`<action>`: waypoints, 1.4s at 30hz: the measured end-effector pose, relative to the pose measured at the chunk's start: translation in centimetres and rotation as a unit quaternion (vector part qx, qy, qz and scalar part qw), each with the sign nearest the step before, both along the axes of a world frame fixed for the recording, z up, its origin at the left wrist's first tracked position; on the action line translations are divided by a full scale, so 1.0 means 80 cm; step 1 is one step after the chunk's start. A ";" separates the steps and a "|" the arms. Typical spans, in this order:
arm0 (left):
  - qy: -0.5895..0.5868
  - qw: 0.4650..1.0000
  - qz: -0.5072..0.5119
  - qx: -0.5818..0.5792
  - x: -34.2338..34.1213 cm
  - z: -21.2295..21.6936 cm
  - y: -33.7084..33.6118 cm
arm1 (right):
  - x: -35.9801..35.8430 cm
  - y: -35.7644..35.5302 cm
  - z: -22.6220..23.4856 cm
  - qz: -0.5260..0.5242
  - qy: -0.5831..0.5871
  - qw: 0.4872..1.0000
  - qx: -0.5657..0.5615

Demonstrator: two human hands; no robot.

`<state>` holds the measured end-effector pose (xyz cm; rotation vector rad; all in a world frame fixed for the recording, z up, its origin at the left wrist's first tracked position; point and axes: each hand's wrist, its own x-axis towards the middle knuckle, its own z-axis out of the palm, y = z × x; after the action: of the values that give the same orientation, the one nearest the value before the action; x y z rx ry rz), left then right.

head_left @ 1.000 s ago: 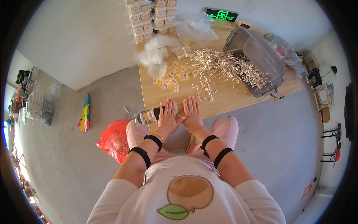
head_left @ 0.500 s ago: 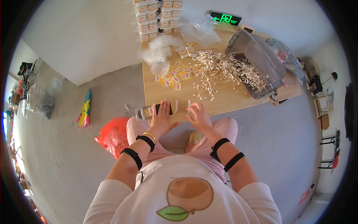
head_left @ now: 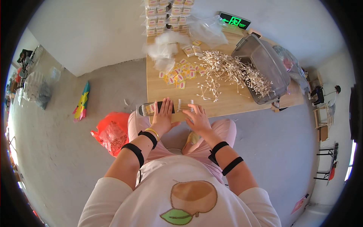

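My left hand (head_left: 162,118) lies flat with its fingers stretched out over a black flat holder (head_left: 170,107) at the table's near edge. From the holder's left end shows a bundle of cotton swabs with a yellow-and-white card (head_left: 149,109) on it. Just right of the holder is a neat row of cotton swabs (head_left: 185,103), laid side by side. My right hand (head_left: 198,119) has its fingers apart and bent a little, its fingertips at the row's lower right edge. Whether they press on the swabs cannot be made out.
Loose cotton swabs (head_left: 227,70) spill from a tipped grey bin (head_left: 264,62) onto the wooden table (head_left: 227,106). Small yellow-and-white cards (head_left: 180,75), clear bags (head_left: 164,49) and stacked swab packs (head_left: 157,20) lie farther back. A red plastic bag (head_left: 111,132) sits on the floor at left.
My right hand has moved slightly left, its fingers now lower along the swab row's right edge. My left hand stays on the black holder. The whole view has shifted a little.
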<state>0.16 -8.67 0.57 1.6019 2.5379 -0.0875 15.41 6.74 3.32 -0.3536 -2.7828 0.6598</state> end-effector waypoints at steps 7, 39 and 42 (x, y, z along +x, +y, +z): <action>0.002 1.000 -0.009 0.016 -0.001 -0.002 -0.003 | -0.012 0.002 0.004 -0.011 0.017 1.000 0.019; 0.004 0.999 0.002 -0.039 0.001 0.008 0.004 | -0.056 0.013 -0.005 -0.056 0.020 0.995 0.085; 0.005 0.999 0.000 -0.040 0.000 0.007 0.004 | -0.057 0.012 -0.006 -0.054 0.005 0.995 0.082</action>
<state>0.17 -8.36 1.16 1.5766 2.5081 -0.1958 10.85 7.68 2.87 -0.4614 -2.7613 0.4047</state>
